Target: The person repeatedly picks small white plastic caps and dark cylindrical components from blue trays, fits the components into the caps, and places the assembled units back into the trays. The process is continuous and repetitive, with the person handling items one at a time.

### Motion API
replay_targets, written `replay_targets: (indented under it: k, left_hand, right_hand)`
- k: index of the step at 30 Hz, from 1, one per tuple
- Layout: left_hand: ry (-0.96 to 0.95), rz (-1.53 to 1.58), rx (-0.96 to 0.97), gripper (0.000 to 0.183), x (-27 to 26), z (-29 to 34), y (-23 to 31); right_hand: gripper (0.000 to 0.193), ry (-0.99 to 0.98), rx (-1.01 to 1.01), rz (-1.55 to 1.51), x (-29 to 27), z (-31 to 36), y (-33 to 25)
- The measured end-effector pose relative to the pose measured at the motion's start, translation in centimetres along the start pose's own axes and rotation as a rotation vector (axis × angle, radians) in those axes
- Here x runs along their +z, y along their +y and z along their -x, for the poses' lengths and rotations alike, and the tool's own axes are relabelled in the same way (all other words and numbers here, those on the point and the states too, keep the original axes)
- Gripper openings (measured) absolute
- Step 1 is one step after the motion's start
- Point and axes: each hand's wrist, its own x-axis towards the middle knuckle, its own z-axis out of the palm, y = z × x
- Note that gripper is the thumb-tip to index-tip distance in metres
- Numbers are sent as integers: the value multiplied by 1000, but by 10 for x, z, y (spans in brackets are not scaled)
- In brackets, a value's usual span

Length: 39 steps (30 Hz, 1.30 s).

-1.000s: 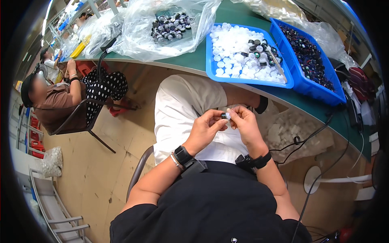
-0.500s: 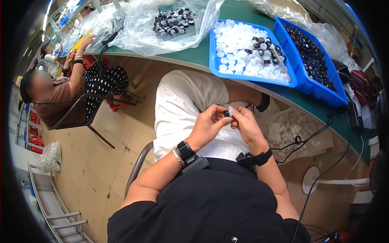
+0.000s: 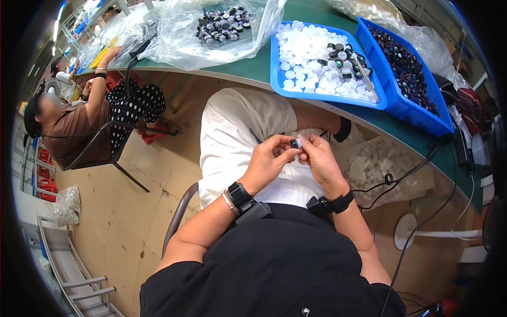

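Observation:
Above my lap, my left hand [image 3: 268, 161] pinches a small round black part with a white cap [image 3: 295, 143] between thumb and fingertips. The fingers of my right hand [image 3: 319, 159] are closed on the white side of that same part, so both hands meet on it. Beyond them on the green table stands a blue tray [image 3: 274, 74] full of small white translucent caps [image 3: 301, 45]. Several black parts [image 3: 338, 55] and a pair of metal tweezers [image 3: 364, 75] lie on top of the caps.
Right of the tray, a deeper blue bin [image 3: 422, 113] holds dark wired pieces. Left lies a clear plastic bag [image 3: 179, 50] with capped black parts [image 3: 222, 24]. A sack of pale pieces [image 3: 380, 164] and black cables [image 3: 409, 171] are at the right. A co-worker [image 3: 79, 124] sits left.
My hands have shifted slightly, still holding the small part, which has turned a little so more of its white cap shows. The co-worker's raised arm has lowered slightly.

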Motion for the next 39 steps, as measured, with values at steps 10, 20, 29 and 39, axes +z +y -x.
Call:
replay_targets:
  k: [10, 20, 29, 39]
  left_hand:
    - [53, -270, 269, 26, 4, 0, -9]
    - [52, -149, 176, 25, 4, 0, -14]
    - [-29, 456, -148, 20, 6, -3, -12]
    - [-157, 987, -545, 29, -10, 2, -1]
  right_hand:
    - [17, 98, -249, 432, -5, -5, 16]
    - [17, -5, -44, 109, 1, -1, 3]
    - [20, 24, -29, 83, 4, 1, 0]
    - [31, -75, -490, 704, 14, 9, -10]
